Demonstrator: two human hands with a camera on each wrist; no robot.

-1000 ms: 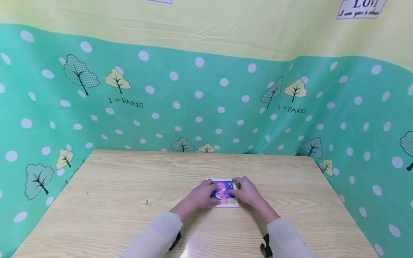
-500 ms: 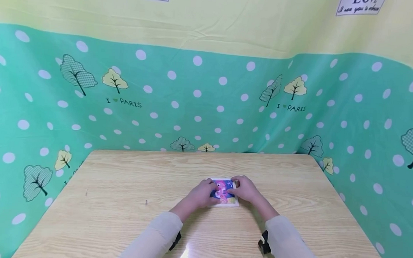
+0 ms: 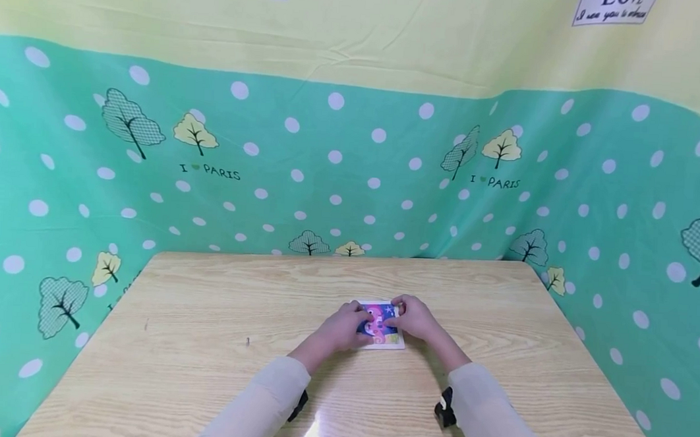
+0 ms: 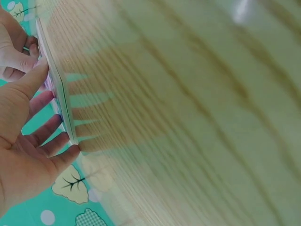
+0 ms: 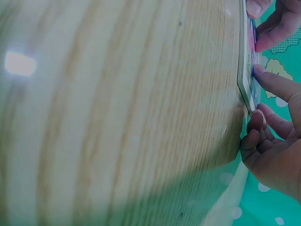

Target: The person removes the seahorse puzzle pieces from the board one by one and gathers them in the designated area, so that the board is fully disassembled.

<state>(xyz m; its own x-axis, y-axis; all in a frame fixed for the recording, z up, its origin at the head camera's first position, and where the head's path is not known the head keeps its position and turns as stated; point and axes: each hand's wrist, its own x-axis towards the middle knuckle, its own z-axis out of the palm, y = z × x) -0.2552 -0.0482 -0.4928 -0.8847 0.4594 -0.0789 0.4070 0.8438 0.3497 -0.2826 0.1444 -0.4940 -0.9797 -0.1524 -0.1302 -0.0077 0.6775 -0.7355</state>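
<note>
A small square picture board (image 3: pixel 386 339) with a pink seahorse on blue and a white border lies on the table, mid-right in the head view. My left hand (image 3: pixel 339 328) touches it from the left side. In the left wrist view this hand (image 4: pixel 23 136) spreads fairly straight fingers over the board (image 4: pixel 61 89), little fingertip at the near corner. From the right, my right hand (image 3: pixel 417 320) holds the board's side, thumb on the picture. The right wrist view shows the right hand (image 5: pixel 277 141) with fingers curled at the corner of the board (image 5: pixel 245 70).
The wood-grain table (image 3: pixel 199 382) spreads around both forearms, with a small dark mark (image 3: pixel 248 341) left of the hands. A green and yellow patterned curtain (image 3: pixel 307 137) stands behind it and along the sides. Black wrist straps (image 3: pixel 445 408) show beneath the pale sleeves.
Both hands stay on the board almost still. The right wrist strap has shifted slightly left and up, and the head view has tilted a little.
</note>
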